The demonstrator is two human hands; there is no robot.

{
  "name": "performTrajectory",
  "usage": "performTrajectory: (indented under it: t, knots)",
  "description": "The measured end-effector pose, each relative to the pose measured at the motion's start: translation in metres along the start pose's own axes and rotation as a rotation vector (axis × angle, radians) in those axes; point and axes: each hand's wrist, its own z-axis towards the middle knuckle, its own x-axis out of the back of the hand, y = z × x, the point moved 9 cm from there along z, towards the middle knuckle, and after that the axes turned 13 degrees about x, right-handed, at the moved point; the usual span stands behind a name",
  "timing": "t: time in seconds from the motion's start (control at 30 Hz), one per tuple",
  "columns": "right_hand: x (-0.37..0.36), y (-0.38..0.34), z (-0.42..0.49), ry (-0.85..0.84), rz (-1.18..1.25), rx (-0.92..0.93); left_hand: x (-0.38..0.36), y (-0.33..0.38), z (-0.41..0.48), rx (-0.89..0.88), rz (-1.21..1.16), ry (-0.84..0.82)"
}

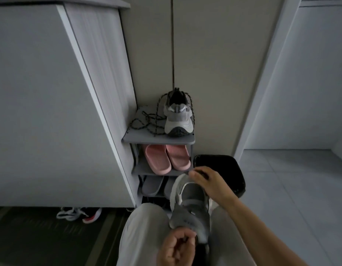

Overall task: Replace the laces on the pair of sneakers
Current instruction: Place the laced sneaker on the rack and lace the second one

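Balancing the grey sneaker (191, 204) on the lap, right hand (204, 181) curled over its far toe, left hand (176, 248) curled at the near end, pinching what I cannot tell. Other sneaker (178, 118) sits on the far rack (158, 140) beside loose laces (147, 120). Ease that toe grip and the shoe could slide off.

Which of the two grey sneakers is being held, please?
The lap sneaker, between left hand and right hand; the other sneaker stands atop the rack.
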Motion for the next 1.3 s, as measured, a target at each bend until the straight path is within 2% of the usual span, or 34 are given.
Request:
performTrajectory:
  t: [0.03, 0.13, 0.17, 0.23, 0.33, 0.43, 0.5, 0.57, 0.63, 0.7, 0.8, 0.9, 1.0, 1.1, 1.17, 1.23, 1.3]
  knots:
    - [0.007, -0.009, 0.006, 0.021, 0.019, 0.022, 0.002, -0.002, -0.002, 0.024, -0.059, 0.023]
    - [0.012, -0.022, 0.020, 0.035, 0.036, 0.062, 0.000, -0.009, -0.010, 0.125, -0.155, -0.057]
    - [0.007, -0.022, 0.022, 0.019, 0.036, 0.064, -0.004, -0.023, -0.007, 0.196, -0.129, -0.098]
    - [0.000, -0.014, 0.022, 0.022, 0.062, 0.038, -0.013, -0.040, -0.012, 0.266, 0.055, -0.307]
    - [0.001, -0.006, 0.023, 0.048, 0.069, -0.003, 0.001, -0.029, -0.008, 0.050, 0.378, -0.302]
    - [-0.007, -0.012, 0.022, -0.006, 0.116, 0.016, 0.027, 0.006, 0.004, -0.216, 0.562, -0.073]
    - [-0.017, -0.016, 0.015, -0.039, 0.130, 0.019, 0.027, 0.014, 0.022, -0.169, 0.616, -0.032]
    - [-0.021, -0.008, 0.004, -0.043, 0.071, -0.040, 0.015, 0.017, 0.031, -0.138, 0.647, -0.103]
    - [-0.023, 0.002, -0.007, -0.053, 0.022, -0.076, 0.013, 0.026, 0.033, -0.182, 0.568, -0.104]
    - [-0.024, 0.010, -0.015, -0.082, 0.029, -0.086, 0.022, 0.024, 0.038, -0.119, 0.440, -0.107]
    - [-0.029, 0.016, -0.020, -0.154, 0.030, -0.105, 0.030, 0.004, 0.045, -0.009, 0.406, -0.138]
    - [-0.030, 0.016, -0.022, -0.181, -0.021, -0.126, 0.031, 0.014, 0.043, -0.071, 0.411, -0.111]
    - [-0.027, 0.009, -0.020, -0.184, -0.165, -0.137, 0.017, 0.022, 0.036, -0.125, 0.403, -0.188]
    - [-0.039, -0.004, -0.021, -0.184, -0.287, -0.096, 0.008, 0.031, 0.026, -0.306, 0.588, -0.216]
    - [-0.057, -0.005, -0.027, -0.252, -0.187, -0.059, 0.010, 0.029, 0.023, -0.380, 0.715, -0.160]
    - [-0.058, -0.003, -0.037, -0.276, 0.042, -0.072, 0.021, 0.022, 0.025, -0.268, 0.580, -0.151]
    - [-0.043, -0.002, -0.050, -0.235, 0.264, -0.085, 0.024, 0.012, 0.025, -0.240, 0.560, -0.138]
